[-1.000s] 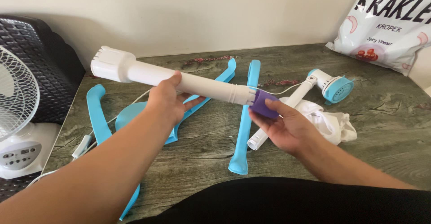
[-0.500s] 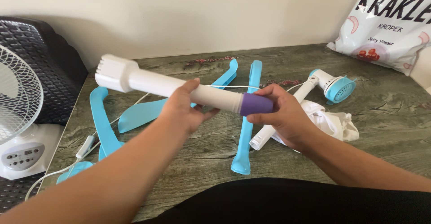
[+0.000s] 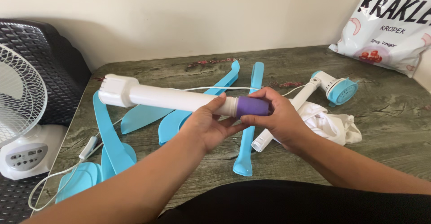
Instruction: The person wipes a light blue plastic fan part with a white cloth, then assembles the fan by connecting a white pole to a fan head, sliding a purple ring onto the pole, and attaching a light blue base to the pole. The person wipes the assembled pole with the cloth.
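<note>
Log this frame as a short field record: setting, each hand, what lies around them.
Setting: grey wood-grain table against a pale wall
Left hand: grips the white tube near its purple end
Right hand: fingers wrapped on the purple cap at the tube's end
Tube pose: held above the table, about level, toothed wide end to the left
On table: blue fan blades, long blue leg pieces, white motor head with blue grille, white cloth, white cord
Edges: white desk fan at left, snack bag at back right
</note>
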